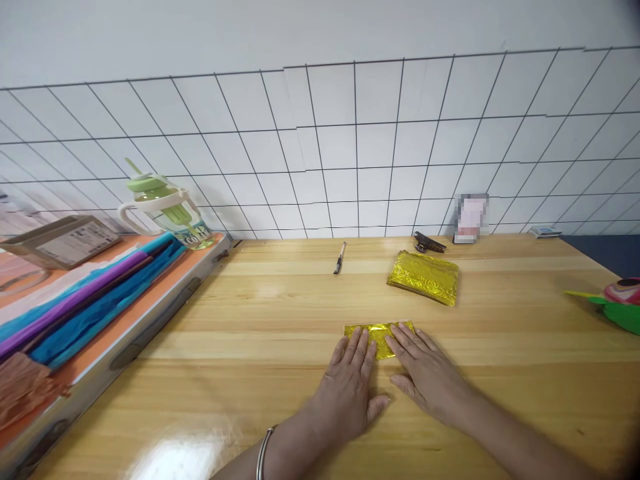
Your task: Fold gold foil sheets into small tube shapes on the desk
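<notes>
A sheet of shiny gold foil paper [384, 348], seemingly folded into a narrow strip, lies flat on the wooden table [280, 407] in front of me. My left hand [345, 387] presses on its left part with fingers stretched out and thumb apart. On its right part rest the spread fingers of my right hand [425, 373]. Both hands hide much of the sheet. Beyond the right hand lies a stack of the same gold foil paper [425, 277].
A pen [340, 259] and a dark hair clip [429, 243] lie near the tiled wall, with an upright blurred phone-like object [470, 219]. To the left, an orange surface holds a green-lidded bottle [167, 207], a cardboard box [75, 243] and coloured paper [110, 300].
</notes>
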### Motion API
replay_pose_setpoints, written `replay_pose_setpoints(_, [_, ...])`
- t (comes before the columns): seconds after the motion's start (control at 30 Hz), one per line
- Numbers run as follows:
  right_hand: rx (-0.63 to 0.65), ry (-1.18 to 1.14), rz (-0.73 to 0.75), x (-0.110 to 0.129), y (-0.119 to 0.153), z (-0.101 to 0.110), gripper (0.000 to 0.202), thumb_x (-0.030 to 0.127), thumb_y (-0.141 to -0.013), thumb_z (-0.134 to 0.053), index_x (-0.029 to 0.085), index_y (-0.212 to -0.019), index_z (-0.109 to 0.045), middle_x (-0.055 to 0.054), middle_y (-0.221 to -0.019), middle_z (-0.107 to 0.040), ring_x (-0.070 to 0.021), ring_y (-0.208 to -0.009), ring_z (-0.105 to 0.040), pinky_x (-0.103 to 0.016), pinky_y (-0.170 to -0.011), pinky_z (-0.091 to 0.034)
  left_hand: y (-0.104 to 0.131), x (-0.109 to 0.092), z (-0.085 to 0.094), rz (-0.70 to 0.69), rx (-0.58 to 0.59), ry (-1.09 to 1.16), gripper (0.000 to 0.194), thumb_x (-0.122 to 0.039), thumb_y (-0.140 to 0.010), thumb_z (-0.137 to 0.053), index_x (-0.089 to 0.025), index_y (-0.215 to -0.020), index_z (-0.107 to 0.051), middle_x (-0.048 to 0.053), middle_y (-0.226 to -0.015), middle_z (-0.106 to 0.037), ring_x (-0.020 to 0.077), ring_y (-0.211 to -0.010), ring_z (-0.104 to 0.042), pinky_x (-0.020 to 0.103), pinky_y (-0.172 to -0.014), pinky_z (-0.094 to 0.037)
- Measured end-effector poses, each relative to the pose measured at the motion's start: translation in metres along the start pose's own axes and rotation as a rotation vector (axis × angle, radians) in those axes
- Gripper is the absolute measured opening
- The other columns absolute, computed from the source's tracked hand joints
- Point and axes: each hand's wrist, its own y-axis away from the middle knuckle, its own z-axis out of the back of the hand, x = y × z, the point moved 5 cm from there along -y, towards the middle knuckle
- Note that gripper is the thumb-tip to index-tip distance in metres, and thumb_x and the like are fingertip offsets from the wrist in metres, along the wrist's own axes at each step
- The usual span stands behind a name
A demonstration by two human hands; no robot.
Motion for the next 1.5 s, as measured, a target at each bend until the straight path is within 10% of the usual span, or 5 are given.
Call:
replay_pose_setpoints(0.37, [0.003, -0.040, 0.026, -0.003, -0.002, 0.007, 0.060, 0.048, -0.091, -0.040, 0.024, -0.144, -0.027, -0.009, -0.150, -0.026, -0.0268, -0.138, -0.022, -0.050, -0.109, -0.022, -0.019, 0.030, 0.019, 0.062, -0.097, 0.107, 0.051, -0.044, -0.096, -0.029, -0.019, -0.140, -0.033, 0.010, -0.145, -0.037, 0.0225, -0.135, -0.031, 0.043, -0.109, -0.024])
replay_pose_setpoints(1.03, [0.002, -0.023, -0.025, -0.011, -0.003, 0.014, 0.066, 0.056, -0.091, -0.035, 0.017, -0.144, -0.029, -0.012, -0.150, -0.024, -0.0275, -0.139, -0.017, -0.048, -0.109, -0.024, -0.031, 0.009, 0.000, 0.002, -0.008, 0.070, 0.071, -0.058, -0.092, -0.027, -0.011, -0.145, -0.022, 0.016, -0.153, -0.012, 0.0309, -0.140, -0.007, 0.047, -0.111, -0.016])
replay_pose_setpoints(1.5, [-0.245, -0.124, -0.093, -0.029, -0.001, 0.023, 0.027, 0.031, -0.093, -0.043, 0.022, -0.109, -0.063, -0.007, -0.110, -0.065, -0.0219, -0.103, -0.055, -0.040, -0.089, -0.043, -0.030, 0.011, 0.018, -0.100, -0.028, 0.246, 0.045, -0.043, -0.094, -0.037, -0.021, -0.133, -0.044, 0.010, -0.142, -0.041, 0.0275, -0.130, -0.034, 0.045, -0.104, -0.030])
